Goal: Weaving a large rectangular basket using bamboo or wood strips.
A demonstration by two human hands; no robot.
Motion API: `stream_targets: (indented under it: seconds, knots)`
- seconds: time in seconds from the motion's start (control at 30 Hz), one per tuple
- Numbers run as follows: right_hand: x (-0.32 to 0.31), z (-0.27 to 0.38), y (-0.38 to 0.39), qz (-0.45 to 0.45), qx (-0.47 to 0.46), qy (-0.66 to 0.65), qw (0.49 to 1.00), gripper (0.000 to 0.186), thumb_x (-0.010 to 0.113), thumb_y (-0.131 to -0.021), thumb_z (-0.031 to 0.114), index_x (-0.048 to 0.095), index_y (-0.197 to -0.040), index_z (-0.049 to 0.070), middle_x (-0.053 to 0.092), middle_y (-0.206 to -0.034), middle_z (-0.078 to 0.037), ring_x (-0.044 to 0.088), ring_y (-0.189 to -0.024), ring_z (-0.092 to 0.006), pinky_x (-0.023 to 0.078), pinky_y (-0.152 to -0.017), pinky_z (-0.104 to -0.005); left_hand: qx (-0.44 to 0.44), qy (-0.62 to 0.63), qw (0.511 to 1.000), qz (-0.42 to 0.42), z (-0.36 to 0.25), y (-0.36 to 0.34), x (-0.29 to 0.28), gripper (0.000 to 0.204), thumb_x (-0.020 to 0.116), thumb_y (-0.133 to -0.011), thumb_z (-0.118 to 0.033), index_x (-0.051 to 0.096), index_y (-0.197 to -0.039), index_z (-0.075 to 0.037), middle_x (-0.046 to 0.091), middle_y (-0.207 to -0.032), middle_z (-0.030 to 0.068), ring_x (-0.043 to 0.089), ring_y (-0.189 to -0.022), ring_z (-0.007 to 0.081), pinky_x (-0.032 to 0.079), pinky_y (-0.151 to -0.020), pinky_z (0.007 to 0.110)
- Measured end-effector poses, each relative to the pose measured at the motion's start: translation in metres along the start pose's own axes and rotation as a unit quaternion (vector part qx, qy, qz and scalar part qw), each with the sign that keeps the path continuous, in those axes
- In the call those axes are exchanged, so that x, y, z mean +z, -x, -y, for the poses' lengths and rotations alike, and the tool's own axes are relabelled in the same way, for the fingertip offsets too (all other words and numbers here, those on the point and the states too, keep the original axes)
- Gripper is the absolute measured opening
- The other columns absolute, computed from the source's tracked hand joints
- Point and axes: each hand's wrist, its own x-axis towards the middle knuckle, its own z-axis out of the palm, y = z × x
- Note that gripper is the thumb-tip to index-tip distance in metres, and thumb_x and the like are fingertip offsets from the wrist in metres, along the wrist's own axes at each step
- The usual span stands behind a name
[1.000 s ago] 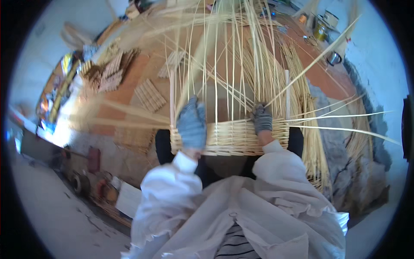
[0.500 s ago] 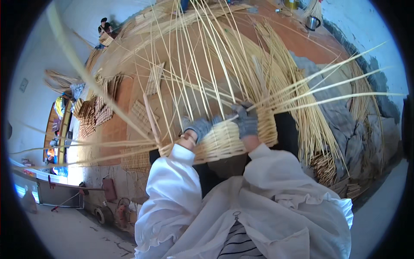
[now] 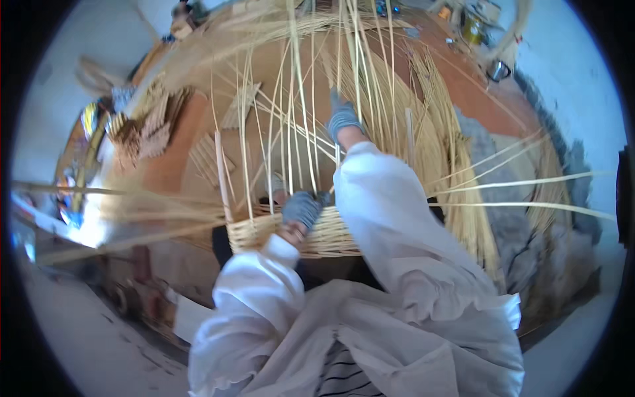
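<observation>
A partly woven pale basket section (image 3: 251, 231) lies across my dark-clad legs, with long upright stakes (image 3: 311, 145) fanning upward. My left hand (image 3: 301, 213), in a striped grey glove, is closed on the woven top edge among the stake bases. My right hand (image 3: 344, 118), gloved alike, reaches high among the stakes, fingers closed round a pale strand. My right sleeve hides the right part of the weave. Loose strands (image 3: 542, 206) stick out sideways at both ends.
Loose splint bundles (image 3: 463, 198) lie at my right, beside grey cloth (image 3: 496, 165). Woven pieces (image 3: 152, 129) are at the left. A kettle (image 3: 497, 71) and other containers stand by the back-right wall. A blurred person (image 3: 182, 16) is at the far upper left. Tools (image 3: 126, 291) lie lower left.
My right hand has risen from the weave's top edge high up among the stakes. My left hand stays at the edge, its fingers curled there. The camera's view has shifted.
</observation>
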Motion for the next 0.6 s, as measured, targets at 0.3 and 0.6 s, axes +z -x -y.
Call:
stream_targets:
  seconds: [0.3,0.6]
  knots:
    - [-0.071,-0.020,0.166,-0.176,0.124,-0.660,0.720,0.023,0.044,-0.088,0.017,0.043,-0.108,0.005,0.044,-0.061,-0.002,0.045,-0.051,-0.0137,0.043,-0.046,-0.0255,-0.200,-0.027,0.972,0.121,-0.024,-0.007,-0.035,0.072,0.047,-0.067,-0.068,0.062,-0.095,-0.003,0.059,-0.102,0.0131,0.052,-0.102,0.0294,0.030,-0.093,0.038]
    - [-0.095,-0.095,0.186,-0.167,0.167,-0.714,0.659,0.012,0.052,-0.082,0.006,0.047,-0.093,0.005,0.057,-0.082,-0.012,0.053,-0.056,-0.0160,0.048,-0.053,-0.0280,0.066,0.017,0.994,0.081,-0.067,-0.019,-0.001,0.067,0.051,-0.074,-0.053,0.049,-0.109,0.004,0.056,-0.100,0.0220,0.054,-0.095,0.0353,0.042,-0.081,0.035]
